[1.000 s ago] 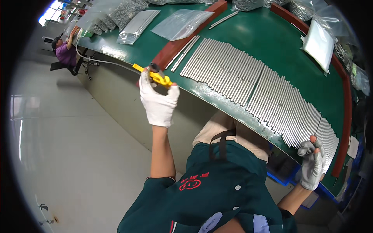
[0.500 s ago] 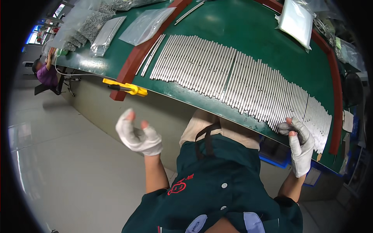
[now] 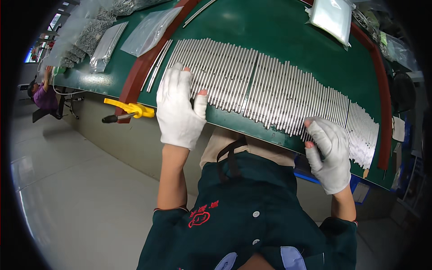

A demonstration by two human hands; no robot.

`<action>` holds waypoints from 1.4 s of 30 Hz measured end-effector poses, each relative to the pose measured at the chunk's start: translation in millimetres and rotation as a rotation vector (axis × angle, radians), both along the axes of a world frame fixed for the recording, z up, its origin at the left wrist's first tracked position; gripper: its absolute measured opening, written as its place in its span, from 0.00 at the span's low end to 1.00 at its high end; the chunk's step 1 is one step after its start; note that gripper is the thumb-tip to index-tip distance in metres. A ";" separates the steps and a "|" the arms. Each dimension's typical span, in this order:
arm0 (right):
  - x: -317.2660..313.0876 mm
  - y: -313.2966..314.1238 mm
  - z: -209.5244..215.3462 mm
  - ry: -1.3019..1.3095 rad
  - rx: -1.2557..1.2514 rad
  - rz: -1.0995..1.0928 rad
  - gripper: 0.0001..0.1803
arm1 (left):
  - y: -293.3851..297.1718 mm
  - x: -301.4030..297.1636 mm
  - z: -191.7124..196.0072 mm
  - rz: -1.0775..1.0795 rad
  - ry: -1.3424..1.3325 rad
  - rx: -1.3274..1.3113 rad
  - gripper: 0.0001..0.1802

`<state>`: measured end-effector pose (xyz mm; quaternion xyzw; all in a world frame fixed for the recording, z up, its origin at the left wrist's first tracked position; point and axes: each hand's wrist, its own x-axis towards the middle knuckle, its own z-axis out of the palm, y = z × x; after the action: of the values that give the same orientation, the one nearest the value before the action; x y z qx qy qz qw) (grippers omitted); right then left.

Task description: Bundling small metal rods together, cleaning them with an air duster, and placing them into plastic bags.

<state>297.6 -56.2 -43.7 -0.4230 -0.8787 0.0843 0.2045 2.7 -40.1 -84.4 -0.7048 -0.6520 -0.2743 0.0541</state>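
A long row of slim silver metal rods [image 3: 274, 87] lies side by side on the green tabletop [image 3: 261, 22]. My left hand [image 3: 180, 108], in a white glove with bare thumb and fingertip, is stretched over the row's left end, fingers extended; whether it touches the rods I cannot tell. My right hand [image 3: 328, 153], gloved the same way, is at the near edge of the row toward its right part. Its fingers are loosely bent, thumb apart, and no object shows in it.
Red-brown bars [image 3: 135, 83] border the rods at left and right. A yellow clamp [image 3: 130, 109] juts from the table's near edge. Bags of small metal parts [image 3: 92, 38], a flat clear bag [image 3: 150, 31] and a white packet [image 3: 330, 20] lie around. Far left, a person in purple [image 3: 45, 96] sits.
My left hand has risen from below the table edge onto the left end of the rods. My right hand has shifted slightly left and up. The view has moved a little.
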 end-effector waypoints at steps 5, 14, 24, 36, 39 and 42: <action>-1.9 9.4 2.5 -0.067 0.029 0.019 0.22 | 13.8 -5.5 -1.9 0.031 0.145 -0.061 0.29; -21.2 25.7 -7.4 -0.283 -0.080 0.131 0.47 | 34.9 5.3 1.7 -0.112 0.239 -0.111 0.30; -56.3 59.1 -2.2 -0.315 0.024 0.321 0.30 | 50.1 -18.2 -13.7 0.190 0.300 -0.073 0.26; -80.4 80.5 -25.0 -0.259 -0.094 0.582 0.55 | 37.3 -5.4 -10.5 0.110 0.253 -0.177 0.37; -82.7 79.6 -32.8 -0.251 -0.117 0.592 0.57 | 40.6 -6.7 -12.8 0.082 0.253 -0.175 0.39; -80.8 81.3 -30.9 -0.245 -0.164 0.601 0.57 | 44.9 -7.2 -10.3 0.104 0.231 -0.149 0.39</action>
<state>216.8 25.1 -74.6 -0.1669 -0.9725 0.1597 0.0285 -4.4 4.8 -94.7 -0.6991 -0.6955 -0.1393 0.0903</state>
